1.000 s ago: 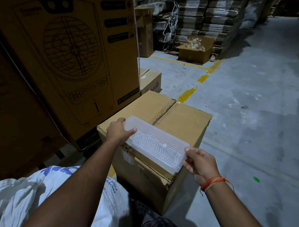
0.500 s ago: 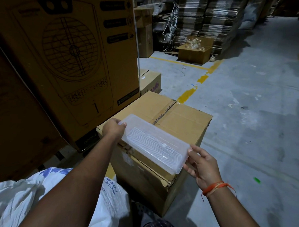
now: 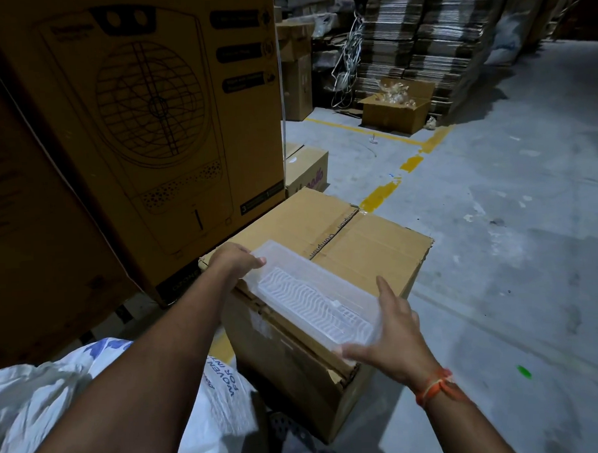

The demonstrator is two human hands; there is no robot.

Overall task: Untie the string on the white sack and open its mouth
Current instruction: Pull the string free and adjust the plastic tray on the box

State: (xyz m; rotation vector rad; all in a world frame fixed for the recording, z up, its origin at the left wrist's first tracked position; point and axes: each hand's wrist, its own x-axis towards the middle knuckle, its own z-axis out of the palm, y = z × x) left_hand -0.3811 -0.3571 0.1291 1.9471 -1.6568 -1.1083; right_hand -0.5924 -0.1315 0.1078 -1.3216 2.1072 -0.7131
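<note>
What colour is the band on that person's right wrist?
Orange: a thin thread wristband tied around the right wrist, clearest in the head view.

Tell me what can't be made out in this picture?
- White sack, head view: its string and mouth are hidden, cut off by the lower left edge and crossed by the left forearm.
- Clear plastic tray: its near end is covered by the right hand.
- Printing on the sack: blurred, partly cut off.
</note>
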